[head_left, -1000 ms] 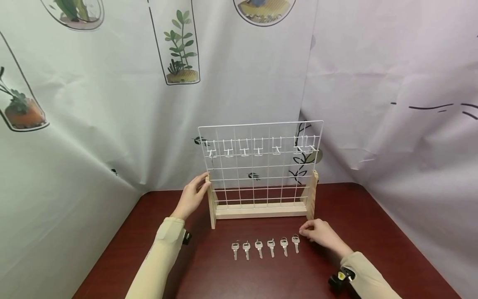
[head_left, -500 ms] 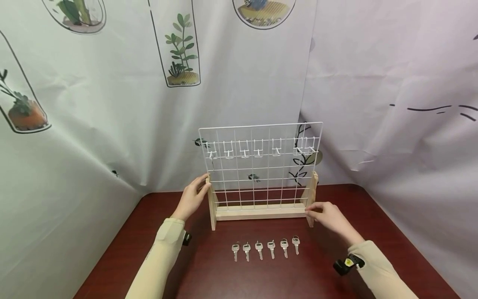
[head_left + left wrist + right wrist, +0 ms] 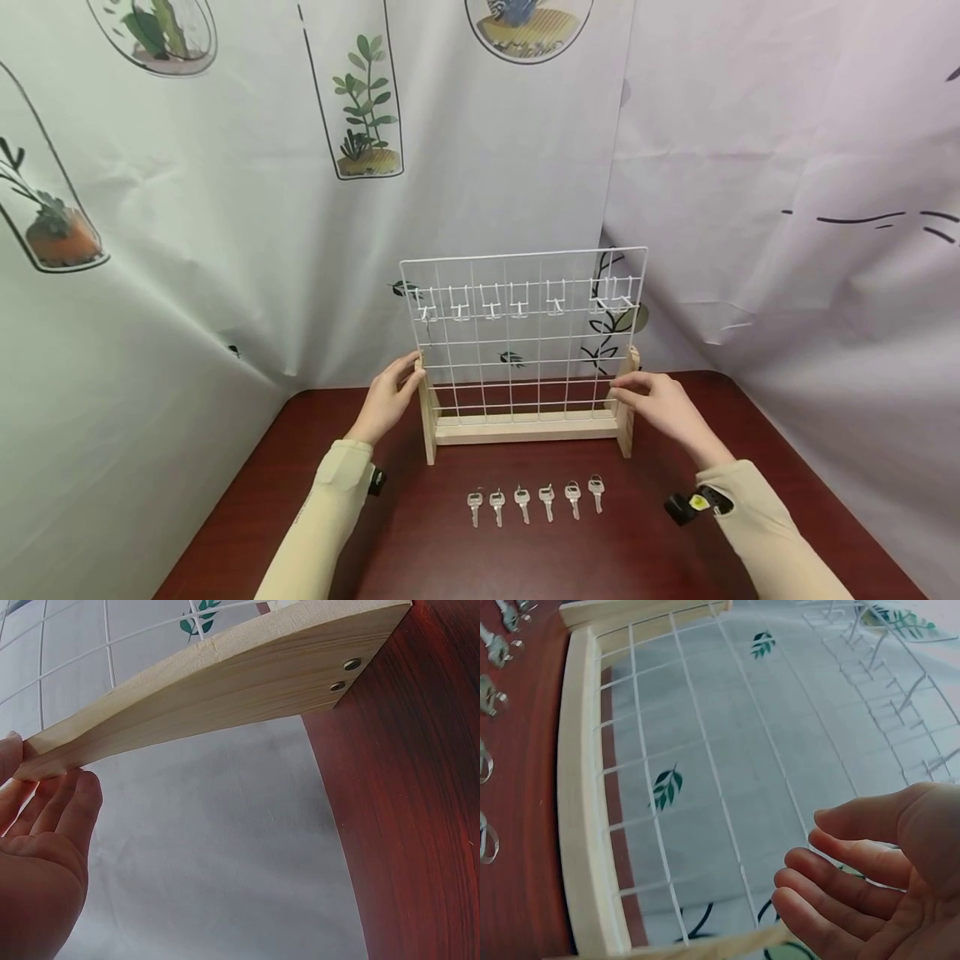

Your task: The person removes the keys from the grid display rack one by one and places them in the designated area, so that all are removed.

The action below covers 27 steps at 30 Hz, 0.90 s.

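A white wire grid rack (image 3: 525,342) stands upright between two wooden side posts on the dark red table. My left hand (image 3: 387,400) holds the top of the left side post (image 3: 428,417); in the left wrist view, thumb and fingers (image 3: 79,806) lie on opposite sides of the wood (image 3: 202,697). Before the right side post (image 3: 627,417) is my right hand (image 3: 663,408), its fingers loosely bent. In the right wrist view nothing shows between thumb and fingers (image 3: 832,877). Several silver keys (image 3: 522,504) with rings lie in a row in front of the rack.
White hooks (image 3: 519,308) hang in a row along the upper grid. Something small and thin dangles under the leftmost hook (image 3: 427,312). A printed white cloth (image 3: 510,200) closes off the back and sides behind the table (image 3: 450,567).
My right hand has risen from beside the rightmost key to the rack's right post. The left hand keeps its hold on the left post. The view has tipped up slightly.
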Each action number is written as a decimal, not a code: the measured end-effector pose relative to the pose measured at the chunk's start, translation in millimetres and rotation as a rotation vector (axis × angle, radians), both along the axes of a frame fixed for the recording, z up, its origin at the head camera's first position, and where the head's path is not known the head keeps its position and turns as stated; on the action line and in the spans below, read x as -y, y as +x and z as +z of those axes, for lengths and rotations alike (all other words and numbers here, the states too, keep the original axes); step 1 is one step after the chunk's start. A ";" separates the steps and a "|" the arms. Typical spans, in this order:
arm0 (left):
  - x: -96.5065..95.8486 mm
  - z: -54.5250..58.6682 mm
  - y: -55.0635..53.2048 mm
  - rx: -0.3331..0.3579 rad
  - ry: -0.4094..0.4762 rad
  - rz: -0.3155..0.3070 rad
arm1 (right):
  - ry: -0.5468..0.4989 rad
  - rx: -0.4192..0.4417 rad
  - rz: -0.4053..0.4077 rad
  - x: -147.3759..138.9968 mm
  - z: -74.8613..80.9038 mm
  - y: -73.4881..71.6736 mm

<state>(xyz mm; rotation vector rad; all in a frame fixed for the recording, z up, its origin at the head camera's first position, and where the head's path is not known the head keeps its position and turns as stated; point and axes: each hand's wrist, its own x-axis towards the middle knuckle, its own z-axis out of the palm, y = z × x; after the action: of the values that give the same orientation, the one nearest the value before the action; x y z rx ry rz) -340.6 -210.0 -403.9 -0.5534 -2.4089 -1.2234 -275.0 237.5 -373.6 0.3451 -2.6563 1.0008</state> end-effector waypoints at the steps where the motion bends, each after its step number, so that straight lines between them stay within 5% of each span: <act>1: -0.1 -0.2 -0.1 0.001 -0.001 0.001 | -0.007 -0.003 0.008 3.0 1.3 -1.5; 27: -1.6 0.2 1.7 0.013 0.011 0.005 | -0.295 0.029 0.216 128.4 40.8 -25.4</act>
<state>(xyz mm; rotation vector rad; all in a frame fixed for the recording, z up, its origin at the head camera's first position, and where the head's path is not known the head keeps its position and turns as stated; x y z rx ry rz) -338.9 -208.4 -403.7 -0.5378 -2.4114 -1.2411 -300.4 109.1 -332.8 0.5621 -2.4840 1.4512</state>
